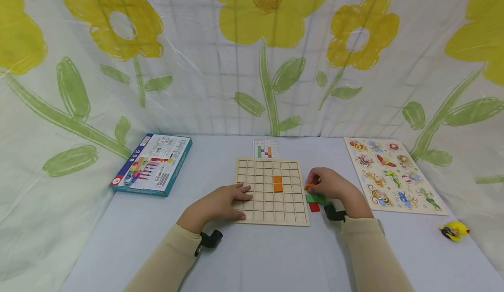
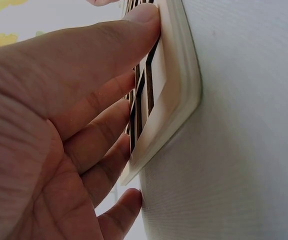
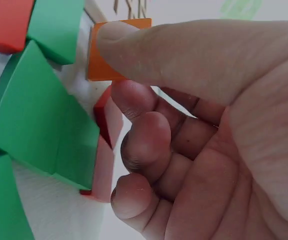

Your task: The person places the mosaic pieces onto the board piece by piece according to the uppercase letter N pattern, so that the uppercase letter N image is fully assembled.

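Observation:
A wooden grid board [image 1: 263, 213] lies in the middle of the table, with two orange square tiles [image 1: 278, 183] set one above the other in its cells. My left hand [image 1: 225, 202] rests on the board's left side, fingers spread and fairly straight; in the left wrist view the thumb [image 2: 143, 15] touches the rim. Just off the board's right edge, my right hand [image 1: 328, 183] pinches another orange tile [image 3: 100, 62] between thumb and fingers. Below that hand lie several green tiles [image 3: 39, 110] and red tiles [image 3: 109, 117], loosely heaped.
Behind the board lies a small pattern card [image 1: 265, 149] with coloured squares. A boxed toy [image 1: 151, 165] is at the left. On the right are an insect puzzle board [image 1: 393, 176] and a small yellow toy [image 1: 454, 231]. A flower-painted curtain [image 1: 197, 86] hangs behind the table.

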{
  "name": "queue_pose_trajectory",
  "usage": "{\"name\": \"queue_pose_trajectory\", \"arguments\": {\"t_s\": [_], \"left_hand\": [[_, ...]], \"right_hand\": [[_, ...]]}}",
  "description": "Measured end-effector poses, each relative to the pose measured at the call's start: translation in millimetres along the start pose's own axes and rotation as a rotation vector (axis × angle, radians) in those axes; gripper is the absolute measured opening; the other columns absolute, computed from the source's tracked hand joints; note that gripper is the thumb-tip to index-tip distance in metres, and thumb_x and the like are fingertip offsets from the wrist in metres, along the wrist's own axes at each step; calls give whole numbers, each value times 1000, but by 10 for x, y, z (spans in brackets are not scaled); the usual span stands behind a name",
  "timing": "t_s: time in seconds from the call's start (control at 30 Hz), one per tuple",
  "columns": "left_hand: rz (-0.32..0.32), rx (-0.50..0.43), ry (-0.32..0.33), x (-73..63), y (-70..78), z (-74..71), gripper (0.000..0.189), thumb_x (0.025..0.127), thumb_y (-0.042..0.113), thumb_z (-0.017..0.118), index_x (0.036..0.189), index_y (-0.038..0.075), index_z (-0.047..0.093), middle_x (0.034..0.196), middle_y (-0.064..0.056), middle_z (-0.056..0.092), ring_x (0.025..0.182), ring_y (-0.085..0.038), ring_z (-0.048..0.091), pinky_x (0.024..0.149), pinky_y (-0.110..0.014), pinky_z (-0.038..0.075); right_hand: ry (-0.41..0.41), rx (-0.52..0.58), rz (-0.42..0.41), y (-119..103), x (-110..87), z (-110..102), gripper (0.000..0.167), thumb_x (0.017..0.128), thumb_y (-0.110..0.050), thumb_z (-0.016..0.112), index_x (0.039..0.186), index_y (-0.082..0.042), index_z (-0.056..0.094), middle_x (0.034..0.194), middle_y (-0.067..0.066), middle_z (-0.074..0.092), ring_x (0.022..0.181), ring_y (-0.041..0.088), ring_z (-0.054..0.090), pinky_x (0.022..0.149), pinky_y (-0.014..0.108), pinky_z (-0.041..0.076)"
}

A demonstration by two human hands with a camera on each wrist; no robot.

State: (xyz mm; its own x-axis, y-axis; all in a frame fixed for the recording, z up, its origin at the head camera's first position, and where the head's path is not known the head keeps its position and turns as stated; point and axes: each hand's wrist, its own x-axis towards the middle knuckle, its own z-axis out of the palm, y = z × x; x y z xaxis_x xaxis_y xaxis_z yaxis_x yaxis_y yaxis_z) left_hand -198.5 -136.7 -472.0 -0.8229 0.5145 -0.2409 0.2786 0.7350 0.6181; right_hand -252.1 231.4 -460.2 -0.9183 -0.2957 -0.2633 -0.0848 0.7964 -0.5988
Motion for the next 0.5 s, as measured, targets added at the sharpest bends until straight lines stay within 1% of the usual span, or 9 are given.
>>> {"name": "queue_pose_trajectory", "arguments": {"t_s": [0.13, 0.27, 0.37, 0.5], "left_hand": [[3, -2, -2, -3, 9, -4, 60, 91, 17, 89, 148, 14, 70, 171, 4, 48, 167, -26, 31, 134, -53, 32], [-1, 1, -3, -10, 23, -12, 59, 92, 17, 89, 148, 14, 70, 171, 3, 48, 167, -26, 31, 134, -53, 31], [-9, 6, -3, -11, 31, -17, 59, 92, 17, 89, 148, 15, 70, 171, 4, 48, 167, -26, 31, 134, -53, 31], [-18, 9, -8, -4, 40, -22, 59, 92, 18, 89, 148, 16, 70, 171, 4, 48, 167, -26, 31, 134, -53, 31]], "right_hand": [[42, 27, -15, -89, -24, 0, 13, 98, -10, 77, 98, -9, 64, 96, 6, 64, 90, 23, 58, 73, 33, 49], [85, 71, -91, -276, -19, 76, 11, 100, -10, 76, 98, -10, 65, 98, 7, 66, 86, 22, 57, 71, 33, 48], [57, 70, -160, -420, 3, 177, 10, 101, -11, 77, 99, -12, 67, 98, 4, 69, 84, 20, 57, 72, 33, 49], [22, 40, -196, -543, 30, 307, 8, 101, -10, 76, 97, -14, 70, 95, 0, 71, 88, 18, 59, 79, 34, 50]]}}
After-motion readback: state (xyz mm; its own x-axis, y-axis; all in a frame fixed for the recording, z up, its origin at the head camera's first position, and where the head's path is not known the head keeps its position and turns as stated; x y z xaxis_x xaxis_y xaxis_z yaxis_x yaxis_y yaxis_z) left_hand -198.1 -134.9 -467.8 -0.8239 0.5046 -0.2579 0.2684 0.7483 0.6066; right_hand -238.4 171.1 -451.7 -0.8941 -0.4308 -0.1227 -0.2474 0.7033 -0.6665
